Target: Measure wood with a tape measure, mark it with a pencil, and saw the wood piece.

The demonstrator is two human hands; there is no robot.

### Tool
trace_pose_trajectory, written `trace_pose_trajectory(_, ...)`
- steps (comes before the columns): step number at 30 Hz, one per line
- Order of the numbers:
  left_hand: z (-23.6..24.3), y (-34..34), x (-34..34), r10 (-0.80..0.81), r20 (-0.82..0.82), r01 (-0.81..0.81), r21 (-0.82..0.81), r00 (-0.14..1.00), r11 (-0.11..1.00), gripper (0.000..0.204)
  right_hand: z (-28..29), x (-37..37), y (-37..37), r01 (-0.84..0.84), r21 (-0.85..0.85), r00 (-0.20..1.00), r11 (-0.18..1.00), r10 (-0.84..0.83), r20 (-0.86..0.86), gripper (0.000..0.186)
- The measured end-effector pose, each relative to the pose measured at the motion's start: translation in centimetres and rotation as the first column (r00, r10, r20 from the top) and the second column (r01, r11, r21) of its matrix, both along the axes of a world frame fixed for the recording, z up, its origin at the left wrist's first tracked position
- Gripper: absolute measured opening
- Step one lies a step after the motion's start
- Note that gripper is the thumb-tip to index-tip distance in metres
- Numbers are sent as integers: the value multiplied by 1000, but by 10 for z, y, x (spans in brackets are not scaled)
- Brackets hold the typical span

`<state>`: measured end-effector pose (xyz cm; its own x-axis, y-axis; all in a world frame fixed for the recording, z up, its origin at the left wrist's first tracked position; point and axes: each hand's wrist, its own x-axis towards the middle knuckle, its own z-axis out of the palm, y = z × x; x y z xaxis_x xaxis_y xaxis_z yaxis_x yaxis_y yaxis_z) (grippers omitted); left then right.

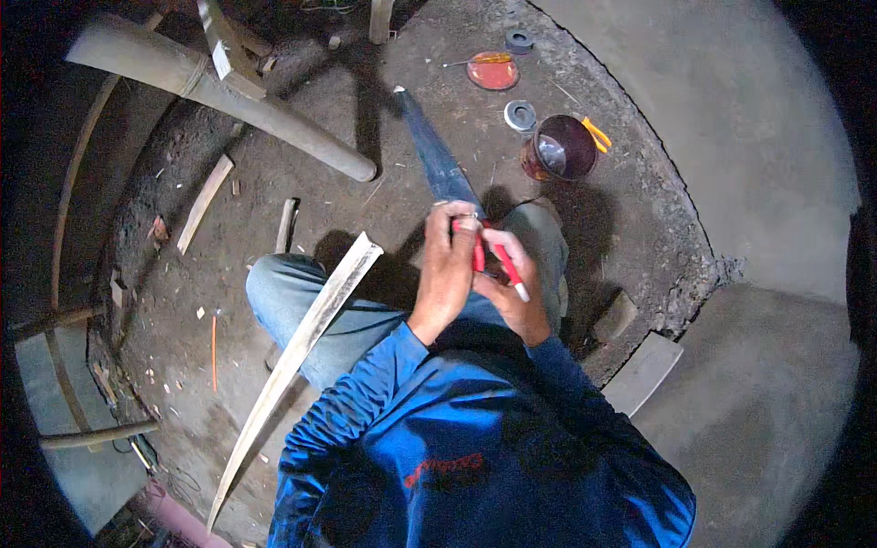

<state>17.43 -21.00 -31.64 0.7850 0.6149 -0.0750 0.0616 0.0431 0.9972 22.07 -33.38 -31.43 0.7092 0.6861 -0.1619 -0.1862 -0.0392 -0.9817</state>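
Note:
My right hand (pixel 516 288) is closed around red-handled pliers (pixel 505 259), whose two handles stand apart. Close beside it, my left hand (pixel 445 274) has its fingertips pinched together near the pliers' head; what lies between them is too small to make out. From under the fingers a long, tapering blue-grey saw blade (pixel 429 151) stretches away, its narrow tip farthest from me. My hands cover its wide end, and no saw handle shows. Over my left leg rests a long pale strip of wood or split bamboo (pixel 311 329).
A dark red bucket (pixel 586 151) stands ahead right, near yellow-handled pliers (pixel 597 135), a tape roll (pixel 520 115) and a red disc (pixel 491 73) with a screwdriver on it. A thick bamboo pole (pixel 274 123) crosses the far left. A concrete ledge (pixel 731 137) borders the right.

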Motion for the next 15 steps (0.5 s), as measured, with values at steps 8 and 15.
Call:
trace_pose_trajectory(8,39,-1,-14,-407,-85,404,413,910,817,47,-30,24,-45,393,94,865,915,-333,-374,48)
trace_pose_trajectory(15,65,89,-97,131,-314,162,752,940,639,53,-173,99,-211,728,-440,668,525,-398,629,45)
